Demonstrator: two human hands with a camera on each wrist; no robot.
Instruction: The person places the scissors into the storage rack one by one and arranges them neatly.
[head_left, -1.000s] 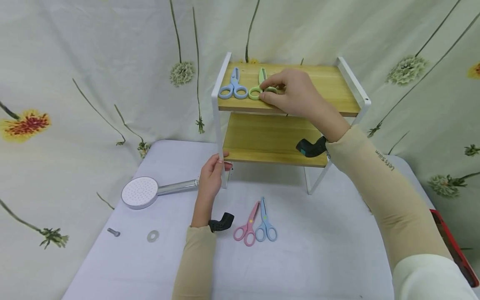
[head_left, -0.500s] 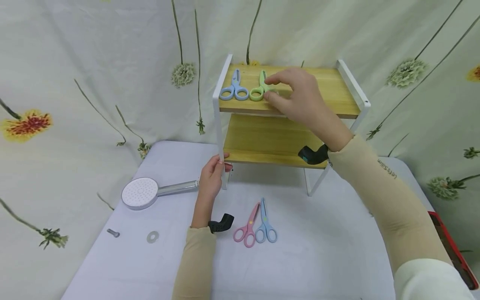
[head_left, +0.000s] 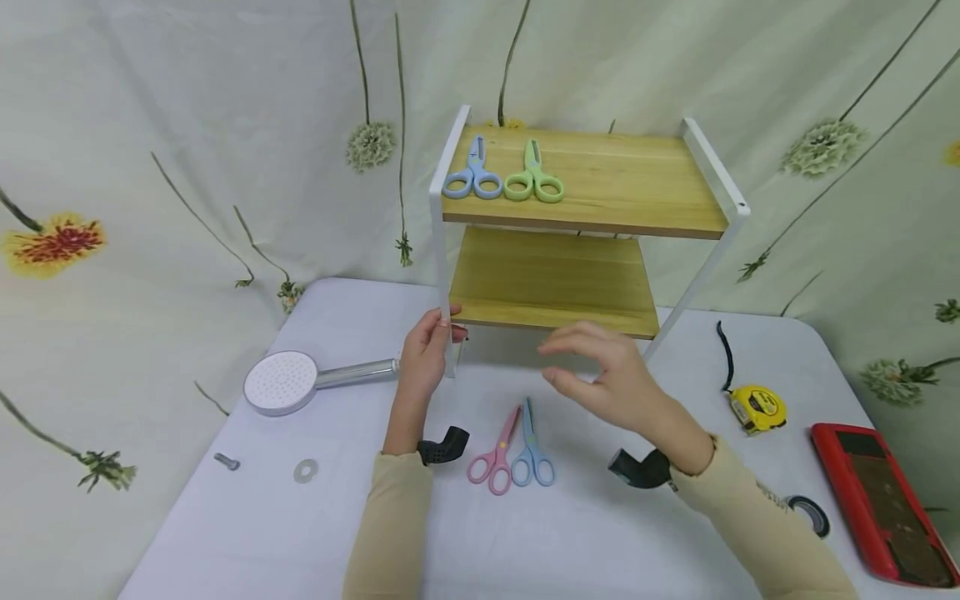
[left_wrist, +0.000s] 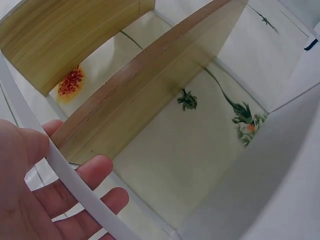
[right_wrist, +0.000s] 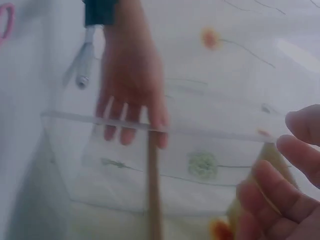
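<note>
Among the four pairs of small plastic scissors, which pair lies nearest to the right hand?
The blue-handled scissors on the table, beside the pink pair, lie nearest the right hand. The other blue pair and the green pair lie on the top shelf.

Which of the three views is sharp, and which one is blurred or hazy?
Head view: evenly lit and sharp, only the right hand slightly smeared. Left wrist view: clear on the left hand and the white rack leg. Right wrist view: hazy and washed out, the fingers soft.
</note>
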